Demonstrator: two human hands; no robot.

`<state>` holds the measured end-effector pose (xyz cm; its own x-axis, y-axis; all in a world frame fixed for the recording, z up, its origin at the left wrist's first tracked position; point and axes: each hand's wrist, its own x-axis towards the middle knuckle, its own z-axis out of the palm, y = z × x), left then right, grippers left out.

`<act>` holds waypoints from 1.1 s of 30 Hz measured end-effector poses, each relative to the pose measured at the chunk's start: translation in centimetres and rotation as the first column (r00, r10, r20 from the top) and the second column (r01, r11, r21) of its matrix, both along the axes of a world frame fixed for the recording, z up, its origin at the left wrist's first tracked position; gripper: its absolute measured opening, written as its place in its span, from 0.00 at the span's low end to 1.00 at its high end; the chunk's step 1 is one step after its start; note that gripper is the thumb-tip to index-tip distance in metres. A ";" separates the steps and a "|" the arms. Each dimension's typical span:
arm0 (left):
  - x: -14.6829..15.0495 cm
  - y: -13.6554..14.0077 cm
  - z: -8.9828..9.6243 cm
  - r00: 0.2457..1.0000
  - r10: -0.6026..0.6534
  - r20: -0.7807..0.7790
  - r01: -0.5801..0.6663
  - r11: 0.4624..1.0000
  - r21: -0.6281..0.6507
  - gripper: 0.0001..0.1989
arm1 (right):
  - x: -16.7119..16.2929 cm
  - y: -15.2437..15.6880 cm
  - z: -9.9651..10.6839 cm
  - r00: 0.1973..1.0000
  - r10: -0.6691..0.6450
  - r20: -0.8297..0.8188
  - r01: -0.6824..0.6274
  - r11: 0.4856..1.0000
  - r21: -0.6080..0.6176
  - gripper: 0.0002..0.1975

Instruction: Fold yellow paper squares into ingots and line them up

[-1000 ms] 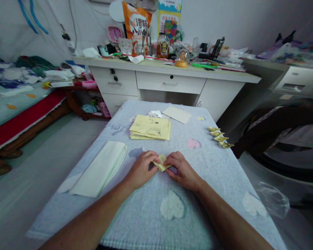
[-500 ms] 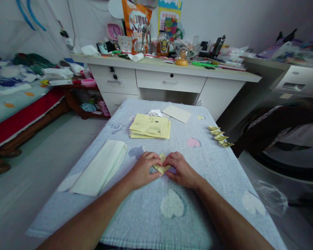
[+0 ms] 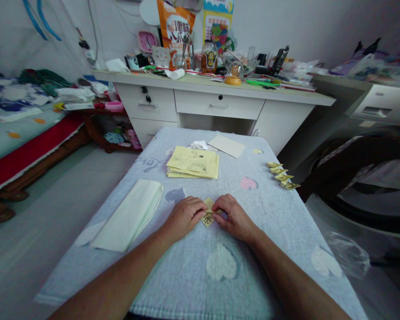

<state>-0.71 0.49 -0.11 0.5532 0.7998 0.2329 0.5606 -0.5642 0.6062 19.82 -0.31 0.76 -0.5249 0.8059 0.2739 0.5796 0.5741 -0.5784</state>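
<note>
Between the left hand (image 3: pixel 186 215) and the right hand (image 3: pixel 232 217), a small piece of folded yellow paper (image 3: pixel 207 220) is held, dark strokes showing on the corner that points toward the person. The left hand pinches its left side between thumb and curled fingers; the right hand pinches the opposite side the same way, the two sets of fingertips close together. Whether the paper touches the desk (image 3: pixel 173 284) beneath, which is covered in pale blue cloth, I cannot tell.

Straight ahead of the left hand lies a stack of yellow sheets (image 3: pixel 190 162), with a crumpled white tissue (image 3: pixel 198 145) just beyond it. A pale card (image 3: pixel 226 146) lies flat, well ahead of the right hand. To the left of the left hand, a folded whitish sheet (image 3: pixel 126 218) rests at a slant. Well out to the right of the right hand and farther forward, four folded yellow pieces (image 3: pixel 283 177) line up near the desk's right edge. Ahead of the right hand, a pink heart (image 3: pixel 248 182) shows on the cloth.
</note>
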 end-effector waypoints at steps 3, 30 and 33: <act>0.2 0.1 -0.1 1.000 0.021 0.015 -0.021 1.000 0.007 0.04 | 0.0 0.1 -0.3 0.999 -0.040 0.020 0.040 0.999 0.011 0.02; -0.2 0.1 -0.2 0.922 0.350 -0.164 -0.345 0.937 0.055 0.06 | -0.7 0.8 -1.5 0.907 -0.382 0.181 0.392 0.920 -0.022 0.08; -0.1 0.1 -0.3 0.916 0.359 -0.176 -0.353 0.933 0.066 0.05 | -0.7 0.8 -1.6 0.900 -0.393 0.189 0.402 0.916 -0.010 0.08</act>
